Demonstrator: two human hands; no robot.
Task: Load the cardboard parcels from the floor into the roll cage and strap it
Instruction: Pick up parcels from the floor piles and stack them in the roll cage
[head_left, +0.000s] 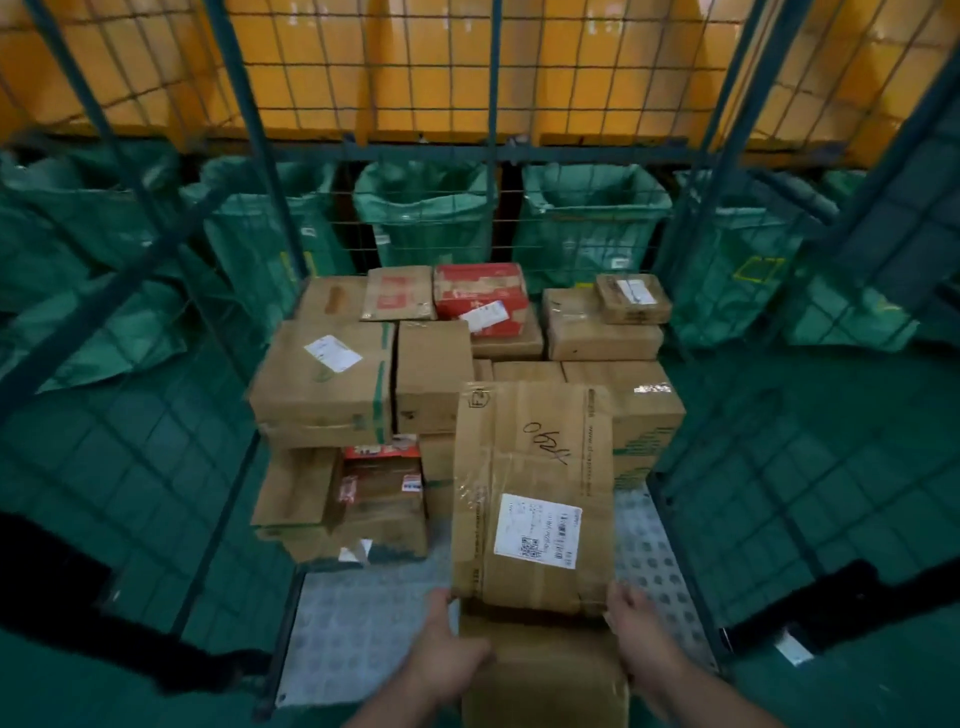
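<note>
At the front edge of the cage floor (353, 623), the left hand (452, 647) curls its fingers (480, 656) over the near left corner of a lower box (545, 675), beneath the labelled parcel (530, 493). The right hand (641, 636) presses the opposite corner; I cannot tell how far it closes. An uneven push could tip the parcel sideways off the stacked parcels (322, 384) behind.

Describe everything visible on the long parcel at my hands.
The long parcel is a worn brown cardboard box, patched with clear tape, with black marker scrawl and a white barcode label on top. It lies flat, pointing into the cage, its near end on another box. The left hand and right hand touch its near corners.
</note>
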